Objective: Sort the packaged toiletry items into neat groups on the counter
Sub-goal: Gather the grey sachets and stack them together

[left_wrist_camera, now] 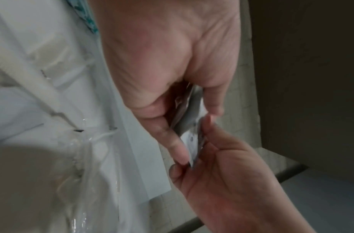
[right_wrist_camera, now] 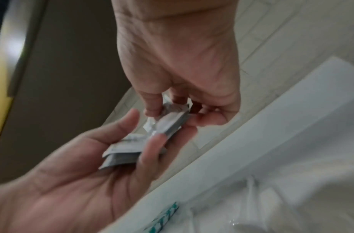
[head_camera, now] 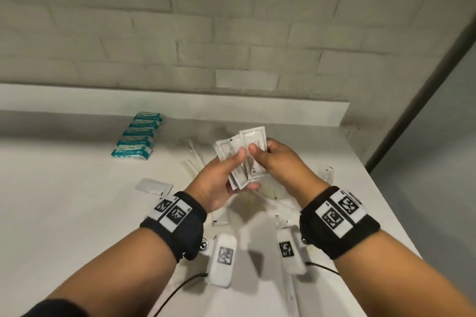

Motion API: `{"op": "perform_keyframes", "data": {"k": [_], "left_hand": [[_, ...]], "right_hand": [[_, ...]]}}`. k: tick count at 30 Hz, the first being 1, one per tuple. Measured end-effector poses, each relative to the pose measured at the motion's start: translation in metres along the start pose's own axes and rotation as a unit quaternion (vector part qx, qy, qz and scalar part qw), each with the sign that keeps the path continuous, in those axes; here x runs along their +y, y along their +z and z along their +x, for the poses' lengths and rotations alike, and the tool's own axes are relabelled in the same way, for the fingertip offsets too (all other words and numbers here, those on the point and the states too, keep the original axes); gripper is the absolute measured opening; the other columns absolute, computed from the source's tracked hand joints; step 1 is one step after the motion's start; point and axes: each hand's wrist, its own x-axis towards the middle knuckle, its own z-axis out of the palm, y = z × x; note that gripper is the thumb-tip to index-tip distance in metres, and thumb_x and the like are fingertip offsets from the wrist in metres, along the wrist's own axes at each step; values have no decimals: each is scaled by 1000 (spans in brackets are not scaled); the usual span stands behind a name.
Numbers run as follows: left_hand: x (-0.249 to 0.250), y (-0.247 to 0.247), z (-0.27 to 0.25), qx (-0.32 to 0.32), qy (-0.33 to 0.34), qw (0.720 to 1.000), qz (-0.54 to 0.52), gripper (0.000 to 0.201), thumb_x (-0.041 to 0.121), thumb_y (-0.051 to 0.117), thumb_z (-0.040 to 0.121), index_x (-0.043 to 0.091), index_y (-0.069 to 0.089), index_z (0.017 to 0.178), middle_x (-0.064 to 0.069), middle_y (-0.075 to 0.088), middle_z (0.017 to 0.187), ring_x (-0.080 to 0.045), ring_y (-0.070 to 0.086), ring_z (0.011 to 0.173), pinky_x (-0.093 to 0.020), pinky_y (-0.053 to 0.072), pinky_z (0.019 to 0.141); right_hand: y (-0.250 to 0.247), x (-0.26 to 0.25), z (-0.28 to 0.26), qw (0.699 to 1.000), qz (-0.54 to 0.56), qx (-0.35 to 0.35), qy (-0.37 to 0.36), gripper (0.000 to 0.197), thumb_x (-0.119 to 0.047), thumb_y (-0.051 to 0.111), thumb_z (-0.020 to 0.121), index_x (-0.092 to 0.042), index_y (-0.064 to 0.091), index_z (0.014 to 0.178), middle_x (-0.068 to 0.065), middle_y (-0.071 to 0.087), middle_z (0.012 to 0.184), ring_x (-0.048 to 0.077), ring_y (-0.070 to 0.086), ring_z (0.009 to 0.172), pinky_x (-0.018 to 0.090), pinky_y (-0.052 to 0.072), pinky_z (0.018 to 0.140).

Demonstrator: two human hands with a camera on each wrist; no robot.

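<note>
I see the white surface (head_camera: 64, 201) first. The teal packs (head_camera: 137, 136) already sit in a neat row far left, probably a finished group. Clear wrapped items (head_camera: 154, 186) lie loose mid-surface, unsorted. Above them, left hand (head_camera: 219, 180) cradles the white sachets (head_camera: 242, 154), thumb pinning them; right hand (head_camera: 277, 159) pinches the top edges, likely squaring the fan.

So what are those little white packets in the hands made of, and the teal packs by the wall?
The small white flat sachets, pinched by the left hand and right hand, look like thin matte paper or foil: they bend and crease. The teal-and-white rectangular packs look like glossy plastic wrap, though blur leaves that unsure.
</note>
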Motion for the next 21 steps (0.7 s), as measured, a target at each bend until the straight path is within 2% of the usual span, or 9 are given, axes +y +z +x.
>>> {"op": "perform_keyframes", "data": {"k": [2,5,9,11,13,14,16,18,21], "left_hand": [[4,-1,-9,13,19,999,32,32,17,59,91,19,61,123,-3,71,107,-19,69,96,-30,57,65],[9,-16,-21,40,24,997,55,27,13,63,88,25,65,112,6,73,91,-10,68,78,-21,50,58],[19,-37,-37,69,12,997,43,15,16,64,88,23,66,101,9,73,82,-8,68,75,-24,47,61],[25,-45,-42,81,-3,996,21,8,15,59,91,18,64,96,7,73,72,-8,69,66,-24,48,57],[33,-50,-48,63,-21,998,-13,12,19,54,94,16,65,98,-2,75,80,-13,71,66,-23,50,50],[38,-52,-52,51,-29,998,-32,15,24,54,94,16,66,98,-5,75,83,-15,71,67,-23,51,47],[45,-56,-58,28,-31,998,-41,15,28,59,88,18,69,96,-3,73,82,-15,70,68,-23,53,48],[50,-60,-63,9,-23,1000,-15,15,20,65,83,20,70,97,1,72,84,-12,69,71,-22,54,53],[53,-68,-67,8,-8,1000,13,19,10,66,84,20,70,100,3,73,88,-10,68,78,-22,54,56]], "right_hand": [[10,-5,-7,998,59,23,-15,13,-23,68,88,-17,67,100,6,74,96,17,71,83,31,57,75],[15,-12,-15,985,172,24,-7,20,-3,72,81,-4,64,99,8,72,83,12,68,61,20,51,51],[24,-20,-21,990,134,41,-17,11,1,73,77,-3,64,80,1,66,64,7,59,47,19,46,44],[25,-27,-20,986,119,74,-88,11,6,70,78,-4,69,82,-3,68,66,6,62,57,20,52,56],[30,-33,-21,972,21,91,-214,22,7,67,79,-8,76,93,-7,72,83,5,66,81,21,53,79],[35,-33,-21,947,-91,92,-295,24,0,65,81,-14,76,96,-8,74,93,6,65,95,25,50,88],[42,-27,-21,844,-316,92,-423,27,-14,57,84,-26,77,97,-6,72,110,16,62,114,33,42,97],[45,-21,-20,793,-378,119,-463,28,-14,56,86,-29,76,99,-4,70,118,20,61,117,38,41,97],[46,-22,-20,790,-338,175,-480,22,-14,61,88,-24,77,99,0,69,118,21,63,116,42,44,98]]}}
